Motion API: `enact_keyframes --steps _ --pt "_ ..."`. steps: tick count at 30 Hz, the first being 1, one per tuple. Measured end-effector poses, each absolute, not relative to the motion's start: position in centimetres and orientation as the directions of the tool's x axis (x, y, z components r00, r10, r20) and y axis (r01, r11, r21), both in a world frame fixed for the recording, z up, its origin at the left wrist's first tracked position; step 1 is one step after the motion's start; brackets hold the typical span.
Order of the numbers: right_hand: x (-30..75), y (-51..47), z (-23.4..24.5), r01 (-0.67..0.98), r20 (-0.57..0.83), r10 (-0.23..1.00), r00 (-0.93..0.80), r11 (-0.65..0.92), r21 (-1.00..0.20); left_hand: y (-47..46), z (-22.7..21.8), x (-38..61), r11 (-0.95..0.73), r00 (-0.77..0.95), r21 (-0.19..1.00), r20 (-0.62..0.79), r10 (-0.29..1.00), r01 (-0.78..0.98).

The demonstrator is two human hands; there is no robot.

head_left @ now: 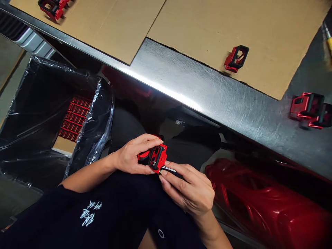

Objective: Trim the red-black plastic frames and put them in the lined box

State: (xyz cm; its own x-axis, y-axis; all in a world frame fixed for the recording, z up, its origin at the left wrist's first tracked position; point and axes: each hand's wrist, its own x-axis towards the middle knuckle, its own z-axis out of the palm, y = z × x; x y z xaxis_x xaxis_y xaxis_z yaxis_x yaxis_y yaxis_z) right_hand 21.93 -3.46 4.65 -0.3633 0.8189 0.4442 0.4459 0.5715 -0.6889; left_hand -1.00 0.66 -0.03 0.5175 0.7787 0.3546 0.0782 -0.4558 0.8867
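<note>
Over my lap, my left hand (131, 155) grips a red and black plastic part (158, 157) with a frame-like opening, fingers along its top and thumb underneath. My right hand (193, 186) pinches a slim metal tool (169, 169) with a dark lower part; its exact kind is not clear. The tool's end meets the part's lower right edge, where my right fingertips are also close. Another red and black part (236, 58) of similar shape stands on the cardboard ahead of my hands.
Cardboard sheets (197, 31) cover much of the metal table (176, 79). More red and black parts lie at its right (307, 105) and far left (53, 8). Left of me, a plastic-lined bin (26, 103) holds rows of red parts (75, 119). Red plastic bags (272, 204) lie at lower right.
</note>
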Motion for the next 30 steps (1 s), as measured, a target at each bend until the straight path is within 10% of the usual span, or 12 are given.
enact_keyframes --steps 30 --pt "21.46 -3.24 4.89 0.395 0.430 0.800 -0.418 0.586 -0.707 0.68 0.10 -1.83 -0.479 0.549 0.855 0.310 0.777 0.196"
